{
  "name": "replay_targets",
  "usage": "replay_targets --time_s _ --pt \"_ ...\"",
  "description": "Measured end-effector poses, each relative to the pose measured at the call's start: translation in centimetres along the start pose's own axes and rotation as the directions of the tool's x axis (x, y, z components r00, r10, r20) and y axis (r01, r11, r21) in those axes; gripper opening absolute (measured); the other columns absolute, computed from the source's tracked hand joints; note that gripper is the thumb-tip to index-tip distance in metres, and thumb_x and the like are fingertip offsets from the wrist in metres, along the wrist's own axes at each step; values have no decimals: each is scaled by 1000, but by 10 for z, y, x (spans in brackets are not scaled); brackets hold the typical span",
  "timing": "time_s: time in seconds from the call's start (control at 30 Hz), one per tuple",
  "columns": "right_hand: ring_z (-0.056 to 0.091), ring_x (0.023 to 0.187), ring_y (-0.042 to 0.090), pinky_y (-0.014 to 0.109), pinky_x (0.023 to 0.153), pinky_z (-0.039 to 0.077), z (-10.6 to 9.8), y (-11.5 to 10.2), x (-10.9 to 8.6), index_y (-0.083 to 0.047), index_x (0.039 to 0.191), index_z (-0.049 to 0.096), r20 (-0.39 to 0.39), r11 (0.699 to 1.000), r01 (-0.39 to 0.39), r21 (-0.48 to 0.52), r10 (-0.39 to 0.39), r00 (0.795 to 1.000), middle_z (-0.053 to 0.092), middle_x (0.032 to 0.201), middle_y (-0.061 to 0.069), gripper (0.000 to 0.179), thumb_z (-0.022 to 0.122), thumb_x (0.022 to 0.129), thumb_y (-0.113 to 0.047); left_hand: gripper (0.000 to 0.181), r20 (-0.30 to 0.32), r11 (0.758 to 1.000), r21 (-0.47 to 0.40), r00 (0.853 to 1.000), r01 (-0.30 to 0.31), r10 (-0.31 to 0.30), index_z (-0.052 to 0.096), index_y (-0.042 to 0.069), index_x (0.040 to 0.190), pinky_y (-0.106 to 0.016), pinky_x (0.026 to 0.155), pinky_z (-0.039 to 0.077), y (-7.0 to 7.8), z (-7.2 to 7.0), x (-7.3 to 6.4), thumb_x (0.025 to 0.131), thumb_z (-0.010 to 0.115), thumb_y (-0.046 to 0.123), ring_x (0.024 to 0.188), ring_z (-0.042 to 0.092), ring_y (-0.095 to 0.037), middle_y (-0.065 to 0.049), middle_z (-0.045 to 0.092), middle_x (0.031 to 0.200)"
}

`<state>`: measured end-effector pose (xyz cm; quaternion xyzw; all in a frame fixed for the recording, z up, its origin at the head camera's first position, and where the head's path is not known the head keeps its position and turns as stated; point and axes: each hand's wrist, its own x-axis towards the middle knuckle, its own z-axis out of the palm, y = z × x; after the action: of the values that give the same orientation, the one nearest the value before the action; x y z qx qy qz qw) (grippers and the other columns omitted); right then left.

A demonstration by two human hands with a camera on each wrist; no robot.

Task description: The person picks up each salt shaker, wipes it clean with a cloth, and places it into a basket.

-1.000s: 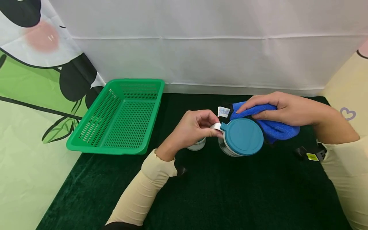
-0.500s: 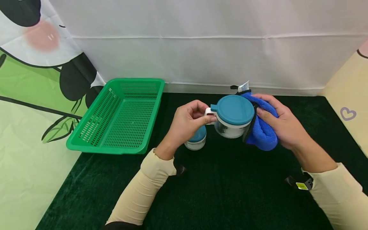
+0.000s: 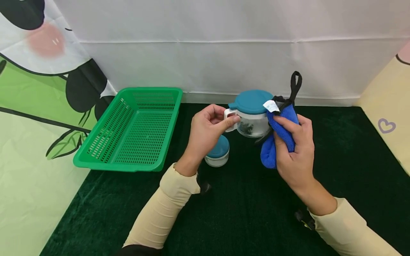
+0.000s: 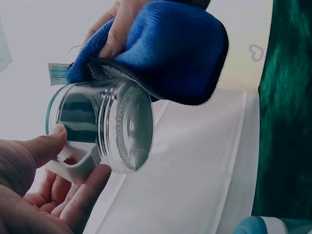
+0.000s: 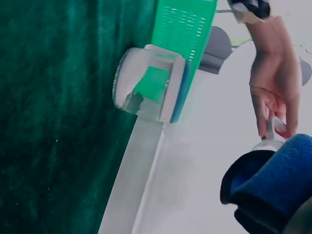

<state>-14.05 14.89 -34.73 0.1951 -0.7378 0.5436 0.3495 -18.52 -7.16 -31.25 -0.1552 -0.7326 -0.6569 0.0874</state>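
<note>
A clear glass jar (image 3: 251,126) with a blue lid (image 3: 251,101) is held up above the table. Its white handle (image 4: 80,168) is pinched by my left hand (image 3: 205,133), thumb on one side and fingers on the other. My right hand (image 3: 298,153) grips a folded blue cloth (image 3: 286,115) with black edging, a loop and a white tag. The cloth lies against the jar's right side, covering part of the glass. From the left wrist the ridged base of the jar shows. A second blue-lidded jar (image 3: 217,160) stands on the table below my left hand.
A green perforated basket (image 3: 118,166) sits on the left of the dark green cloth-covered table (image 3: 243,213). White sheeting (image 3: 224,67) hangs behind the table's back edge, and printed panels (image 3: 384,142) flank both sides.
The jar has been raised and tipped so its side shows. My right hand has swung leftward and turned upright with the cloth. The second jar has come into fuller view.
</note>
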Motion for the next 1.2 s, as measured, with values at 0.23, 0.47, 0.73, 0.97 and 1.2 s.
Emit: replay_targets --time_s 0.23,0.47,0.73,0.97,1.2 --pt "49 128 33 52 100 47 3 -5 -15 -10 128 70 163 985 120 -123 -99 982 42 142 27 33 61 97 -5 23 -48 1000 12 999 -13 13 67 1 102 -34 83 61 0 -5 2 92 81 17 85 73 -20 -10 70 95" --pt "53 123 52 68 90 52 -8 -2 -22 -24 139 63 426 896 343 -282 -204 881 40 145 29 49 65 92 -9 24 -57 999 25 998 -20 21 67 0 102 -34 83 61 -2 -13 5 92 81 16 84 72 -20 -11 70 95" --pt "52 122 50 69 91 50 -24 5 -9 -28 138 63 410 814 427 -394 -261 874 45 143 29 35 50 106 -31 24 -54 999 48 998 26 -23 68 1 102 -33 82 61 -7 -21 7 91 82 17 85 72 -21 -10 71 96" --pt "51 126 51 71 97 46 -41 0 29 -27 135 67 324 792 377 -480 -239 915 46 144 28 38 63 101 -12 22 54 994 105 997 44 -50 69 5 103 -34 80 61 -11 -20 5 90 83 17 84 70 -21 -6 72 97" --pt "55 121 51 71 89 51 -44 -10 55 -28 137 66 434 802 310 -510 -72 898 49 142 26 51 71 95 0 17 220 995 95 975 -34 13 68 5 101 -35 80 61 -16 -15 2 91 81 10 82 70 -20 -5 72 95"
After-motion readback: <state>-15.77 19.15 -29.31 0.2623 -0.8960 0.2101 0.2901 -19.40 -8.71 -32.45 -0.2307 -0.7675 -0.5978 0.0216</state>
